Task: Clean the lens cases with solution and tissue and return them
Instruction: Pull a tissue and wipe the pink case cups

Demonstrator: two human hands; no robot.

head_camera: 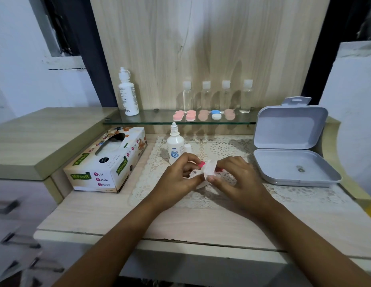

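Wiping is being carried out on a pink lens case [201,164], which is being held just above the lace mat [222,150] at the middle of the bench [201,220]. The left hand [178,172] is pinching the case by its edge. The right hand [236,177] is gripping a white tissue [210,170] folded around the case's other end. Most of the case is lying hidden under the tissue, so its wells cannot be checked.

Judgement: the step is calling for the tissue to be worked into each well and around the rim with a turning motion. The left hand should be holding the case steady while a dry patch of tissue is being brought round.

The solution bottle [175,145] is standing just behind the left hand, with what appears to be its cap [188,148] beside it. A careless wrist could be tipping it.

Other cases [203,116], pink and one blue-and-white, are sitting on the glass shelf [155,119] behind.

Writing: the tissue box [106,160] at left is showing "Mysoft" and "Soft Facial Tissue". The bottle's label is showing a blue emblem, but its text is too small to read.

A grey box [292,129] is lying open at right.
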